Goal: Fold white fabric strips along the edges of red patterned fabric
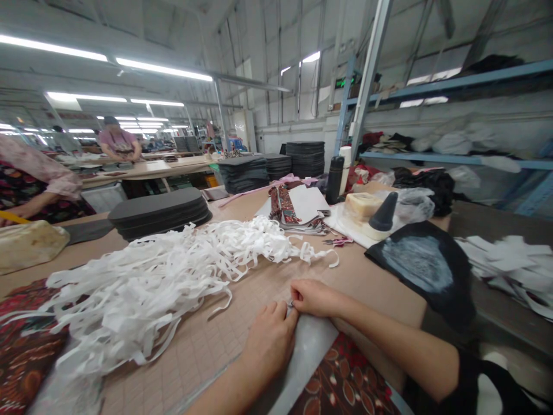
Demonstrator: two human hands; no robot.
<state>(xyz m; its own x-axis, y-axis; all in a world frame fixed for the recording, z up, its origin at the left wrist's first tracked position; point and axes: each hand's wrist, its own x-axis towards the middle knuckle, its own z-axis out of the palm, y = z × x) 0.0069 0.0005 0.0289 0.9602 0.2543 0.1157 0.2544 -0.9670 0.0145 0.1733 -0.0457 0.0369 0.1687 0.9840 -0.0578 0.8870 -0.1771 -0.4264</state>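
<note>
Soft goods, small pinch at the near desk edge

Long workshop hall under strip lights; a co-worker (118,141) in a pink top stands at a farther desk. The near desk (380,282) carries stacks of dark foam pieces (159,212), a large heap of white fabric strips (142,282), a black cloth with pale chalky marks (421,271) and small scissors (339,242). Closest to the person lies a grey cloth (302,357), just beside a red floral cloth (345,374). The left hand (270,346) and right hand (317,298) meet at the far end of the grey cloth. Right fingers (305,291) are pressed together, pinching a tiny glinting bit (290,304), too small to identify. Left fingers (279,314) lie close against the same spot; tips hidden, so pinch cannot be told. Judged: the grey cloth looks light and limp, likely to slide, so is best held by its edge. The tiny bit looks fiddly; fingertips only.
</note>
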